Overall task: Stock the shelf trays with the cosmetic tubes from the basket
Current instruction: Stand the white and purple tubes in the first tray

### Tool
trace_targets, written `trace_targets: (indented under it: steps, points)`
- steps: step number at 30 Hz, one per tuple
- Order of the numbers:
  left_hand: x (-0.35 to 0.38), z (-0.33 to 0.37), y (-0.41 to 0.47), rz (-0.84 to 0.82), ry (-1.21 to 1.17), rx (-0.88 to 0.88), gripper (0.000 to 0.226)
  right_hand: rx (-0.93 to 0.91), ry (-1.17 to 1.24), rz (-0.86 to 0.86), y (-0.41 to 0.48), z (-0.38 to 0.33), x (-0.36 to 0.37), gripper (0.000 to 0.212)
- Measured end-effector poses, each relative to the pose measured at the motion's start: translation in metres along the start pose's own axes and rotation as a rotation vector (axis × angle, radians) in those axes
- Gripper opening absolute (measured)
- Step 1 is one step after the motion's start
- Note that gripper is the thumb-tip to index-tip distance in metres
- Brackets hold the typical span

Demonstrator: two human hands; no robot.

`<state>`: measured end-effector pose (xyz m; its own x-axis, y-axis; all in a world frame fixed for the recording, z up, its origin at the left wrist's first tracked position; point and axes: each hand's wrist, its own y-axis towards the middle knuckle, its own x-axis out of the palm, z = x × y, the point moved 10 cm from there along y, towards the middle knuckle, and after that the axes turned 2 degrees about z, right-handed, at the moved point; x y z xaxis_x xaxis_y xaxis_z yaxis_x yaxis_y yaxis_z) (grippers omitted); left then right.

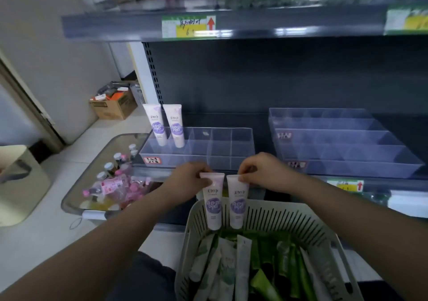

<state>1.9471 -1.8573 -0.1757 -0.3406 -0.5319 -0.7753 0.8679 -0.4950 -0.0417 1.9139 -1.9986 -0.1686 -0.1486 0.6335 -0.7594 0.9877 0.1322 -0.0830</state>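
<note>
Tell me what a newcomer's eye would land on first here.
In the middle, the left hand pinches the top of one white purple-labelled plastic tube and the right hand a second such tube, side by side over the pale slotted plastic basket. Behind them, two matching standing tubes fill the leftmost cells of the clear divided plastic tray on the dark shelf.

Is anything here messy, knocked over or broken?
Nothing looks spilled or broken. The two purple tubes in the left tray stand upright side by side. Only the green and white tubes in the basket lie in a loose jumble, as do the bottles in the clear bin.
</note>
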Motion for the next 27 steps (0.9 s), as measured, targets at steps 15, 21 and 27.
trace_targets:
  steps: [15,21,27]
  points:
    - [-0.116,0.013,0.074,0.264,-0.229,0.054,0.016,-0.078,0.22,0.315,0.092,-0.043,-0.094,0.012]
    - [-0.144,0.027,0.1,0.39,-0.228,0.101,0.008,-0.061,0.329,0.437,0.12,-0.037,-0.131,0.014]
    - [-0.14,0.02,0.124,0.442,-0.134,0.094,0.01,-0.084,0.184,0.554,0.138,-0.036,-0.147,0.015]
